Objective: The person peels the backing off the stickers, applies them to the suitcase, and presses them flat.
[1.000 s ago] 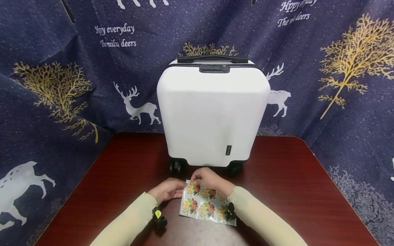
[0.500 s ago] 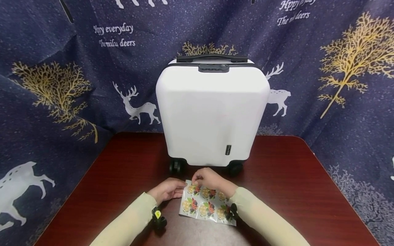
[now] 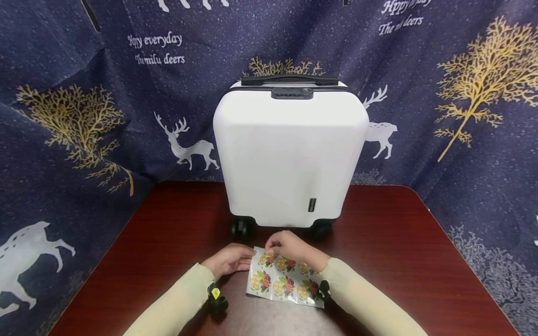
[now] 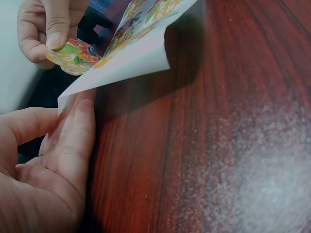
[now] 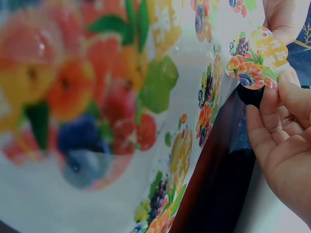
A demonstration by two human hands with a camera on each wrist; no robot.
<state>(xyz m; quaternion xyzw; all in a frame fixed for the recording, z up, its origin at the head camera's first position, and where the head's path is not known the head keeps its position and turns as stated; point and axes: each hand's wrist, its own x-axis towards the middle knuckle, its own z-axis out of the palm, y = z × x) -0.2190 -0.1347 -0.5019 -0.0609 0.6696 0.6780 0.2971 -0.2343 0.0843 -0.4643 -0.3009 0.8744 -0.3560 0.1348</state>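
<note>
A glossy white sticker sheet [image 3: 292, 297], printed with fruit clusters in rows, is in front of me over the table. My left hand [image 3: 229, 260] pinches its upper left corner between thumb and fingers; in the left wrist view the sheet is tilted and its pale underside shows. Thumb and fingertips of my right hand [image 3: 290, 245] pinch the edge of one fruit sticker [image 5: 257, 60]. That sticker is partly lifted and curls off the sheet, its other side still attached, as the left wrist view shows too.
A white hard-shell suitcase [image 3: 292, 158] with a black handle and black wheels stands upright behind the hands. The dark red wooden table [image 3: 386, 242] extends to both sides. A blue curtain [image 3: 189, 93] with deer and trees hangs behind.
My right hand has shifted slightly to the right with the pinched sticker edge. The sheet has moved a little to the right as well, while the left hand stays almost in place.
</note>
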